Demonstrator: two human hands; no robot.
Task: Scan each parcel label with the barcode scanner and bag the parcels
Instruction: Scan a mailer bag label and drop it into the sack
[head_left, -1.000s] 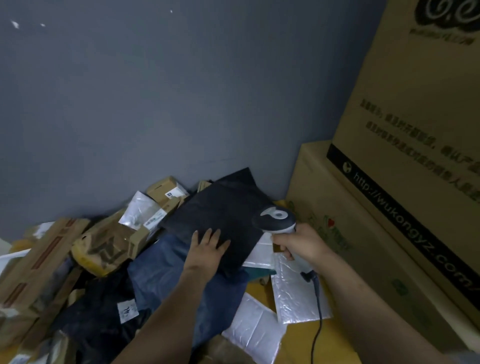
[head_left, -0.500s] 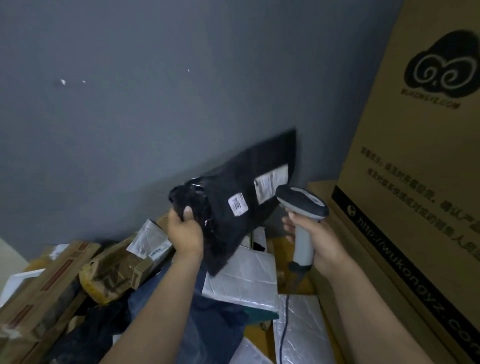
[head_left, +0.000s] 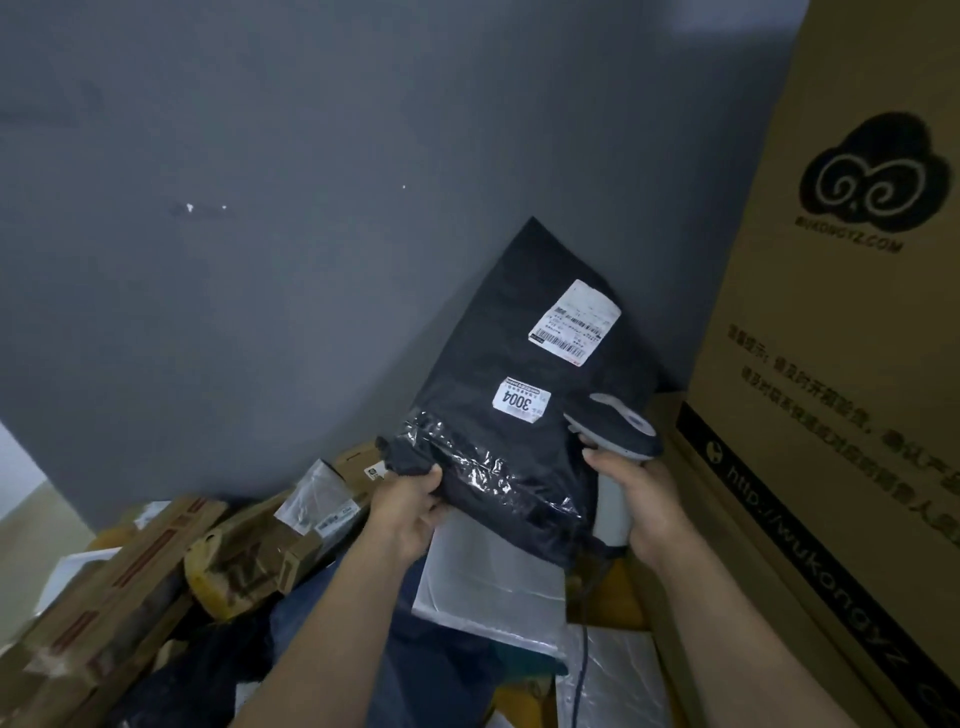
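My left hand (head_left: 410, 506) grips the lower left corner of a black plastic parcel (head_left: 524, 441) and holds it up, tilted, in front of the grey wall. Its face shows a white shipping label (head_left: 574, 325) with barcodes near the top and a small white sticker (head_left: 521, 401) reading 3004 lower down. My right hand (head_left: 641, 506) grips the handle of the grey and white barcode scanner (head_left: 618, 423). The scanner's head sits at the parcel's right edge, just below the shipping label. Its cable (head_left: 579, 670) hangs down.
Below lies a heap of parcels: white padded mailers (head_left: 493, 582), a dark blue bag (head_left: 436, 670), brown cartons (head_left: 104, 587) and small taped boxes (head_left: 249, 561) at left. Large stacked cardboard boxes (head_left: 852, 364) form a wall on the right. A grey wall (head_left: 260, 208) stands behind.
My left hand lifted the black parcel off the heap and turned its label side towards me. The scanner in my right hand rose to the parcel's right edge.
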